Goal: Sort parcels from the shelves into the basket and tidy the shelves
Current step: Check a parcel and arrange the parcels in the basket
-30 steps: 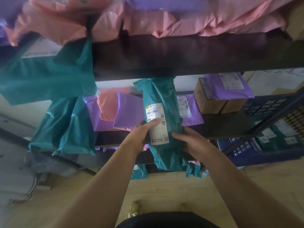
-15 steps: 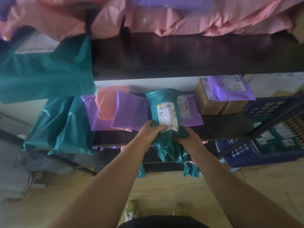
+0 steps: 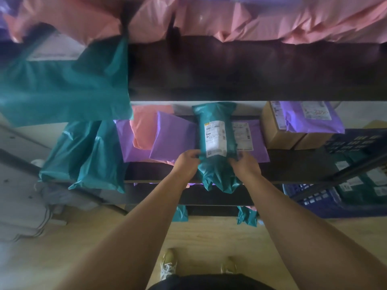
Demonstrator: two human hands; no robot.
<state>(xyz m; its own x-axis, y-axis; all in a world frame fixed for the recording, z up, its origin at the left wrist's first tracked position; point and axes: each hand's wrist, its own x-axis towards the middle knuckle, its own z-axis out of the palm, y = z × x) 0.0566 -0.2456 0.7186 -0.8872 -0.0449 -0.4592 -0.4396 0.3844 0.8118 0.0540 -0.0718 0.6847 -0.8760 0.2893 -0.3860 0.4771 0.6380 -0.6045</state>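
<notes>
Teal parcel (image 3: 216, 130): lies lengthwise on the middle shelf (image 3: 293, 164), white label (image 3: 215, 141) facing up, far end toward the back. Its crumpled near end hangs over the shelf's front edge.

Left hand (image 3: 187, 164): fingers curled round the parcel's left edge, just below the label. Right hand (image 3: 245, 164): grips the right edge at the same height, fingers bent onto the plastic. Both forearms reach in from below.

Close neighbours on the same shelf:
- plain purple mailer (image 3: 173, 139) touching the parcel's left side, partly over a pink mailer (image 3: 144, 126)
- labelled purple mailer (image 3: 251, 139) flat on the right, its left part hidden under the teal parcel
- cardboard boxes (image 3: 278, 135) further right, a purple bag (image 3: 312, 116) with a paper label resting on top

Left end of the shelf: two teal bags (image 3: 83, 151) droop over the edge, hanging down.

Above: dark upper shelf board (image 3: 251, 70). A big teal mailer (image 3: 62, 86) hangs off its left end. A heap of pink mailers (image 3: 209, 19) fills the top, with some purple at the corners.

Below: teal corners (image 3: 247, 215) poke out from a lower shelf.

Right side, on the floor: blue basket (image 3: 314, 201) with a slotted wall, labelled teal parcels (image 3: 366, 181) inside it, seen partly through the shelf frame.

Wooden floor (image 3: 209, 237) underfoot; shoes (image 3: 167, 266) at the bottom of the view
</notes>
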